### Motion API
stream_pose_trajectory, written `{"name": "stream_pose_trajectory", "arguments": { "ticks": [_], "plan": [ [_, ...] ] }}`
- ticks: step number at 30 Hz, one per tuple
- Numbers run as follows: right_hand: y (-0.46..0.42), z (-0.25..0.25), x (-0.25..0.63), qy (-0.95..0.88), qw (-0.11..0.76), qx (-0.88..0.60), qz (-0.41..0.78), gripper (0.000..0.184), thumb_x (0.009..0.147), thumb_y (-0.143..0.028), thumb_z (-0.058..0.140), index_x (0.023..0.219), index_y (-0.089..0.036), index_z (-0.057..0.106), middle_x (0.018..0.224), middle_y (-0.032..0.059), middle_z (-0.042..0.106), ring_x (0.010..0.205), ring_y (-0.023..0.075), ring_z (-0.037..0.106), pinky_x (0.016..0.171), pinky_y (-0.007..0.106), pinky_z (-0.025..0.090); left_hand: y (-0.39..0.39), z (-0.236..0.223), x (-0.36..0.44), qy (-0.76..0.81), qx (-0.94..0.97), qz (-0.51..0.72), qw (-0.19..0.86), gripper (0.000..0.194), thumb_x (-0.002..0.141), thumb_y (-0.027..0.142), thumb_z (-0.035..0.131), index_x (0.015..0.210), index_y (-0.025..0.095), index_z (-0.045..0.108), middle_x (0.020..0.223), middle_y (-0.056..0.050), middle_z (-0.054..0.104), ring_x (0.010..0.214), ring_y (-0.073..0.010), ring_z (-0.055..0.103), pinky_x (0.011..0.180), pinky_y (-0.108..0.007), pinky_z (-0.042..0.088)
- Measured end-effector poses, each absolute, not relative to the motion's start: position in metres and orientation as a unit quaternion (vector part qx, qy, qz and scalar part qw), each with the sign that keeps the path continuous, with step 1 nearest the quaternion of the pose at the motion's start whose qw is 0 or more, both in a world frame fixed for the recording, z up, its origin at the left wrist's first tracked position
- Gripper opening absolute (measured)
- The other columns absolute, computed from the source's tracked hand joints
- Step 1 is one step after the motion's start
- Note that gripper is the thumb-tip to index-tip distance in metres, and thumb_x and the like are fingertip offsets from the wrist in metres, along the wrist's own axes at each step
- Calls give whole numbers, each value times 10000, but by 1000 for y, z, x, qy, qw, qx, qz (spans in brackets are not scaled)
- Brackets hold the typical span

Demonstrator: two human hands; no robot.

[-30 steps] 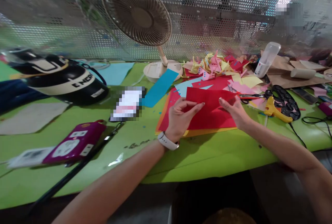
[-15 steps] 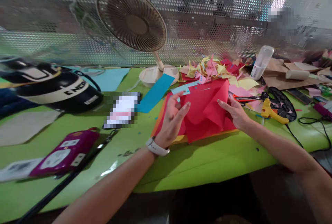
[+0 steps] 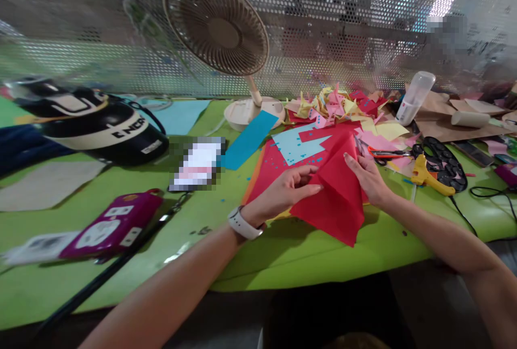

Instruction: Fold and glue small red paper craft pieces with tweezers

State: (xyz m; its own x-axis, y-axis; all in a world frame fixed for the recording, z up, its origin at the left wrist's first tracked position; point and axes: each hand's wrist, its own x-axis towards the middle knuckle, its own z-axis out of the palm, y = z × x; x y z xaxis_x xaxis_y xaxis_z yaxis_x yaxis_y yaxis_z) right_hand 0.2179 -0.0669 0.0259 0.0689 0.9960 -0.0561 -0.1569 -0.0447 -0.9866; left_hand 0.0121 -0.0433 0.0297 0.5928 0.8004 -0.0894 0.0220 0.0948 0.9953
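Note:
A folded sheet of red paper point(image 3: 337, 193) is held up between my hands, one corner pointing down toward the table's front edge. My right hand point(image 3: 369, 176) pinches its right side, thumb in front and fingers partly hidden behind. At the left edge, my left hand point(image 3: 288, 190) has its thumb and curled fingers closed about the paper; a white watch point(image 3: 244, 223) is on that wrist. Beneath lies a larger red sheet point(image 3: 260, 182) over a yellow-orange one. On it rest a notched light blue piece point(image 3: 293, 147) and scattered blue bits.
A blue strip point(image 3: 250, 139) lies beside a phone point(image 3: 197, 163) and a fan point(image 3: 216, 23). Paper scraps point(image 3: 331, 106), scissors point(image 3: 390, 152), a yellow glue gun point(image 3: 430, 176) and a clear bottle point(image 3: 416, 98) are rightward. A black flask point(image 3: 109, 133) and purple pouch point(image 3: 113, 225) are left.
The red paper has turned and its lower corner has swung down and right, uncovering the light blue piece. My left hand has moved right and closed on its edge.

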Motion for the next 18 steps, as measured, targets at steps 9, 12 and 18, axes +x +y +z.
{"name": "stream_pose_trajectory", "arguments": {
  "ticks": [9,12,18],
  "plan": [
    [-76,25,210,-502,512,-478,509,478,698,-640,723,681,-209,519,607,-44,502,550,101,463,488,241,370,-48,26,25,378,583,332,638,638,682,432,824,1202,169,563,598,56,613,540,-121,568,510,-225,395],
    [-73,25,213,-483,528,-478,510,484,704,-643,717,648,-213,502,569,-47,479,531,100,440,482,241,365,-48,23,24,359,607,315,635,683,688,432,817,1242,153,533,567,71,567,528,-114,533,510,-225,362],
    [-68,21,215,-446,555,-459,531,406,664,-542,793,652,-210,559,580,-44,541,544,110,484,531,254,412,-47,24,20,346,619,301,638,669,741,432,772,1285,148,506,586,66,554,561,-114,516,549,-235,362]
  ]
}}
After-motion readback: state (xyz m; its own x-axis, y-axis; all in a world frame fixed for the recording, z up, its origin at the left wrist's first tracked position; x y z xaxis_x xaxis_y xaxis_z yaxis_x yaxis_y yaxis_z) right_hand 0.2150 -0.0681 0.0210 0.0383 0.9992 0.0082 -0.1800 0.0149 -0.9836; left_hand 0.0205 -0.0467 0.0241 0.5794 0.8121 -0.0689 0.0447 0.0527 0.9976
